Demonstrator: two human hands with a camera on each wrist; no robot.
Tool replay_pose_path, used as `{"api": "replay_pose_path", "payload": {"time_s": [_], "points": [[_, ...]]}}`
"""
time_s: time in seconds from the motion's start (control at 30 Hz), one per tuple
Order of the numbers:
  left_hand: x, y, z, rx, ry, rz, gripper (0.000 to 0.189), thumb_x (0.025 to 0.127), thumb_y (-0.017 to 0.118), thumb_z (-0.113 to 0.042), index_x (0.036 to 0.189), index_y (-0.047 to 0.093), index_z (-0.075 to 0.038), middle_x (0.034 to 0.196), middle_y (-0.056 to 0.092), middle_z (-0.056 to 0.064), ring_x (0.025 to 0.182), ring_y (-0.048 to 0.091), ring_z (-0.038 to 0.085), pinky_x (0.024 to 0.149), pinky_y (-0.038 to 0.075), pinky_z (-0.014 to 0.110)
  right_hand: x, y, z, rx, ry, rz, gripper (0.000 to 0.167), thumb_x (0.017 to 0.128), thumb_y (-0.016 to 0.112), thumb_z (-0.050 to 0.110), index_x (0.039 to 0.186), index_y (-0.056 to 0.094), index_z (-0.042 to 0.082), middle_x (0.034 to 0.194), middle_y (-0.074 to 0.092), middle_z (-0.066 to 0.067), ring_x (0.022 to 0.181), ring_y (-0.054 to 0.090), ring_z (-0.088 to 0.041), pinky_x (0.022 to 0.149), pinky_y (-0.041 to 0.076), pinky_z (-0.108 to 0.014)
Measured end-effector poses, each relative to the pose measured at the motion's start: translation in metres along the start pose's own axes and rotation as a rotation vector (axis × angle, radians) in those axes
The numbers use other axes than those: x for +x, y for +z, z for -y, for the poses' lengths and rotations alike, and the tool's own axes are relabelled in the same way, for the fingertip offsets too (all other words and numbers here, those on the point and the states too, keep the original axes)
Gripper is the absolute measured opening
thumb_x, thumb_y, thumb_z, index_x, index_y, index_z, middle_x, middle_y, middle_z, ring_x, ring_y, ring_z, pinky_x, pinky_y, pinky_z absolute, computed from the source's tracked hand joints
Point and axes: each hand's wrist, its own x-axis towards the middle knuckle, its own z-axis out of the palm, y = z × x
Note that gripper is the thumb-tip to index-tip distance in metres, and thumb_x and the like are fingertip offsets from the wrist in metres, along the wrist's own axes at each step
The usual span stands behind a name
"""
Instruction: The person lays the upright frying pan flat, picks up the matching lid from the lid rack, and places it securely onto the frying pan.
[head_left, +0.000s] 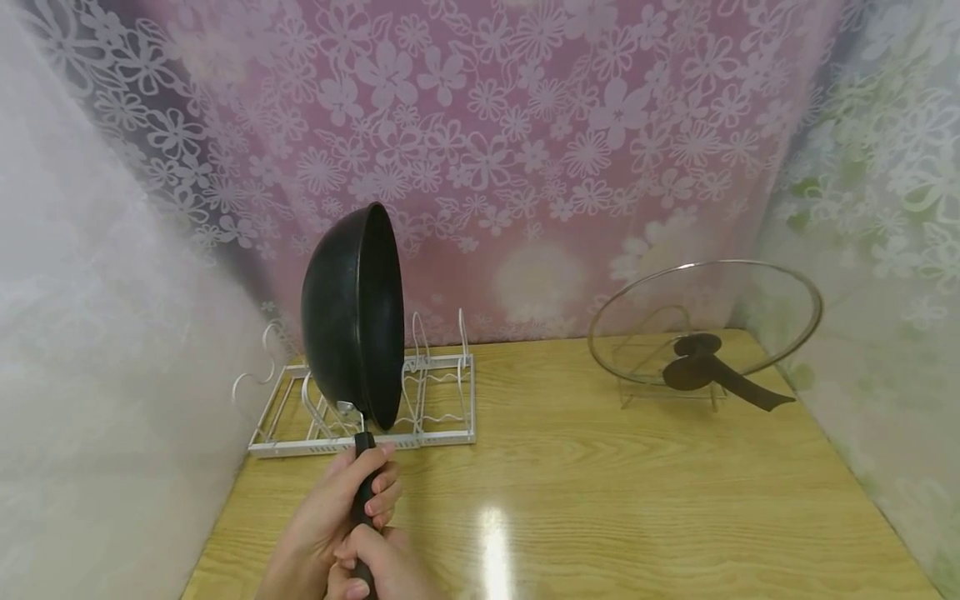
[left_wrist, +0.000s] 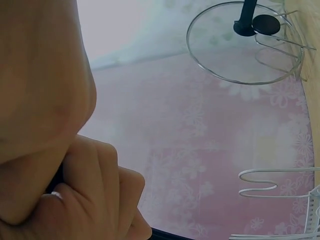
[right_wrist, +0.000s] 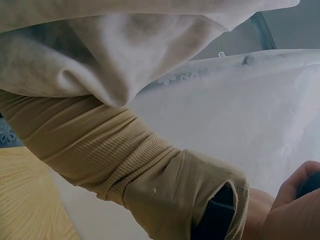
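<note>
A black wok is held up on edge, its hollow side facing right, in front of and above a white wire pan rack. My left hand grips the black handle close to the wok, thumb along it and fingers curled round. Lower down, my right hand wraps the end of the same handle. Only a dark edge of the wok shows at the bottom of the left wrist view. The right wrist view shows mostly a tan sleeve, with part of a hand at the lower right.
On the right of the wooden table, a glass lid with a dark handle leans on a small wire stand. Flowered pink cloth hangs behind, with pale sheets at both sides.
</note>
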Motion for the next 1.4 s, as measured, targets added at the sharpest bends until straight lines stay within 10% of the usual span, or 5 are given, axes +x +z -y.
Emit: {"api": "replay_pose_path", "payload": {"time_s": [1.4], "points": [[-0.013, 0.027, -0.016, 0.031, 0.057, 0.062, 0.035, 0.109, 0.035, -0.014, 0.075, 0.046, -0.011, 0.063, 0.042, -0.004, 0.051, 0.046, 0.005, 0.05, 0.046, 0.016, -0.011, 0.011, 0.001, 0.014, -0.137, -0.101, 0.02, 0.078, 0.054, 0.001, 0.061, 0.046, 0.009, 0.052, 0.044, 0.004, 0.042, 0.035, -0.004, 0.042, 0.03, -0.014]]}}
